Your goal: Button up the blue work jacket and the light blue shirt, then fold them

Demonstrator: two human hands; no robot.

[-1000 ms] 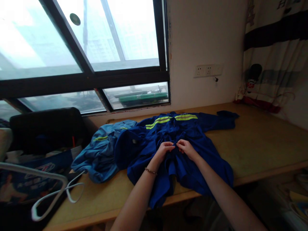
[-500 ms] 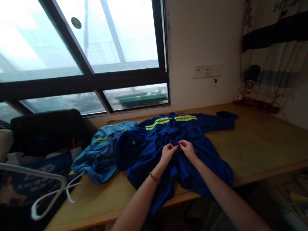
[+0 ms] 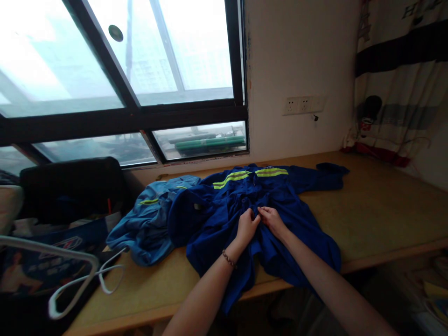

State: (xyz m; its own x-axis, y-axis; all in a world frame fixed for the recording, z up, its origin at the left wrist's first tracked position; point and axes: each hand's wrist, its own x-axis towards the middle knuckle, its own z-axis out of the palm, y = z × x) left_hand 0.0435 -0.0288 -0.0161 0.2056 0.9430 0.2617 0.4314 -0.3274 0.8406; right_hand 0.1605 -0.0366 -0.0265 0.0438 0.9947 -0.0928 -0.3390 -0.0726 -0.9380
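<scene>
A dark blue work jacket [image 3: 301,224] with yellow reflective stripes lies spread on the wooden desk [image 3: 381,210], its lower edge hanging over the front. My left hand [image 3: 247,226], a bead bracelet on its wrist, pinches the cloth at the jacket's front opening. My right hand [image 3: 272,220] pinches the same seam just to the right, fingertips nearly touching the left hand's. What the fingers hold besides cloth is too small to make out.
A lighter blue garment [image 3: 150,224] lies crumpled left of the jacket. White hangers [image 3: 70,275] and a black bag [image 3: 70,186] sit at the far left. A window runs behind the desk, wall sockets [image 3: 303,104] and a curtain [image 3: 395,84] at right.
Both hands have shifted slightly up along the jacket's front seam and drawn closer together. The jacket has hardly moved.
</scene>
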